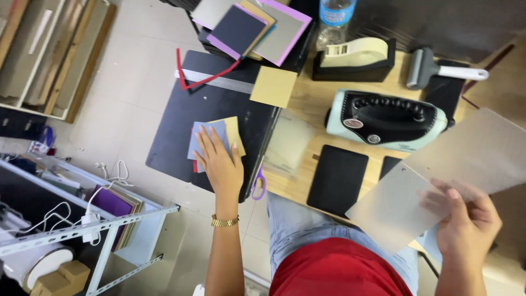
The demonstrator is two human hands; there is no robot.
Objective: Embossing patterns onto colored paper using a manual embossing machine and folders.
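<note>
Head view: left hand [220, 160] is lying open and flat on small card sheets [211, 140] at 9 o'clock on the desk [307, 98]; right hand [466, 222] is gripping a translucent sheet [438, 175] at 4 o'clock, beside an iron [386, 119]

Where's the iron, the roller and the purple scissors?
Iron [386, 118]: head view, on its black top by the handle.
Roller [423, 67]: head view, on the grey drum.
Scissors [259, 185]: head view, on a purple handle loop at the black board's edge.
</note>
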